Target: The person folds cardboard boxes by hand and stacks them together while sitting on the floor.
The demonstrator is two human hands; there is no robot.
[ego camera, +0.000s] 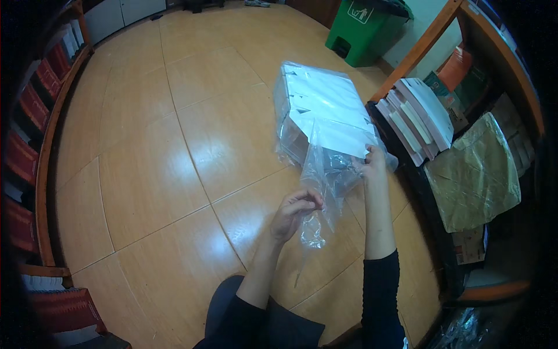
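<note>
A stack of white sheets or flat card pieces (324, 98) lies on the tiled floor inside a clear plastic bag (320, 172). The bag's loose mouth trails towards me. My left hand (298, 213) pinches the slack plastic between thumb and fingers, nearer to me than the stack. At the stack's near right corner, my right hand (374, 161) has its fingers closed on the bag's edge. Whether it also grips the top white sheet is hard to tell. A thin strip of plastic hangs below my left hand.
To the right, a wooden-framed shelf (418, 48) holds a pile of white paper blocks (416, 115) and a brown wrapped package (477, 179). A green waste bin (366, 30) stands at the back. Red-covered books (32, 107) fill a low shelf on the left.
</note>
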